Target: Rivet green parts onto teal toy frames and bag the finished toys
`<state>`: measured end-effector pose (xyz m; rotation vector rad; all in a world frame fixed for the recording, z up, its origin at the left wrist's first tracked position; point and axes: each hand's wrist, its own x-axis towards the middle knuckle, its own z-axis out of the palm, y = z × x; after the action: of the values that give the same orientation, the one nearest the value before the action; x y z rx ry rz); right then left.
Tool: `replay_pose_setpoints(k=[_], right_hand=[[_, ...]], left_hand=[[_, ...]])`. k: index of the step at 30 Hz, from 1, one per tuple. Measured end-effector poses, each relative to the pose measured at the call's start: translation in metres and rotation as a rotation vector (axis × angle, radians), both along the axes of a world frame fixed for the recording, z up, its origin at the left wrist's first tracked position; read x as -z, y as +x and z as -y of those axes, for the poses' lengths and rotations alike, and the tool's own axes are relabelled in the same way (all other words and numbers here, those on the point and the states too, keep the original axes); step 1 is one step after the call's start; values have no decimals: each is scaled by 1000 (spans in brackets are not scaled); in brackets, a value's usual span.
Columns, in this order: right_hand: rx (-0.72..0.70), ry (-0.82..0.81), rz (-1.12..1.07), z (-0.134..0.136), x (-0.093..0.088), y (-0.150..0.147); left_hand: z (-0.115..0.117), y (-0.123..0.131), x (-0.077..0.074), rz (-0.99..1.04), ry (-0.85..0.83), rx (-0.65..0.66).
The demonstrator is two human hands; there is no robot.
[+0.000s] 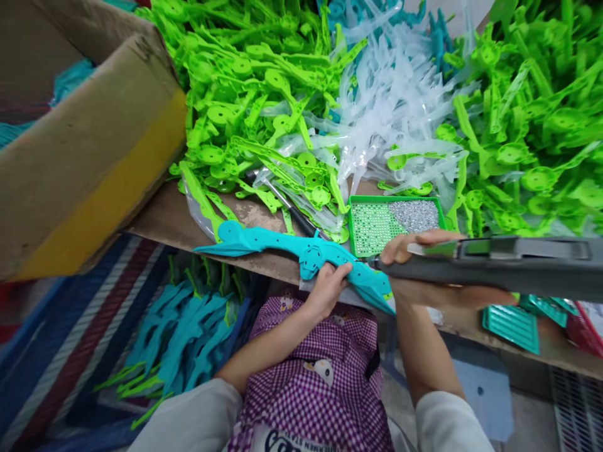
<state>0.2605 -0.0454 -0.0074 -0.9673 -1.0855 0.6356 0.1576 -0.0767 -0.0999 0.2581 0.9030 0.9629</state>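
Observation:
A teal plastic bow-shaped part (268, 240) lies across the near edge of the bench. My left hand (326, 290) grips its lower edge just right of the round middle, thumb and fingers closed on it. My right hand (400, 250) is wrapped round a dark power screwdriver (499, 269) that points left. Its thin bit meets the right half of the teal part, where several small holes show. Behind the part stands a green tray (396, 199) with small silver screws (417, 215) heaped at its right side.
Bright green plastic parts (264, 81) pile up behind, with more at right and translucent white pieces (396, 94) between. A hammer (294, 210) lies left of the tray. A cardboard box (103, 150) stands at left; below it, a blue crate holds teal parts (176, 333). Teal trays (511, 326) sit at right.

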Motion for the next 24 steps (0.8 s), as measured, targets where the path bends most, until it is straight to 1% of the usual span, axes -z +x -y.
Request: replay_pose_setpoints(k=[4,7,9,13,20,24], right_hand=[[-53,-94,30,1,3,-20],[-45,-153,77,-2,9,-24],[-65,-113,76,-2,13,-24],[-160,0,-5,-2,19,-23],[-150,-26,-8,0,20,-26],[-226,68,-21,-2,21,-30]], left_hand=[[1,0,2,11,-16,-19],[1,0,1,10,-19,-11],[1,0,0,13,-10,-13],[0,-1,0,30,15,-5],[1,0,2,55,15,-20],[3,1,3,30,-22,-87]])
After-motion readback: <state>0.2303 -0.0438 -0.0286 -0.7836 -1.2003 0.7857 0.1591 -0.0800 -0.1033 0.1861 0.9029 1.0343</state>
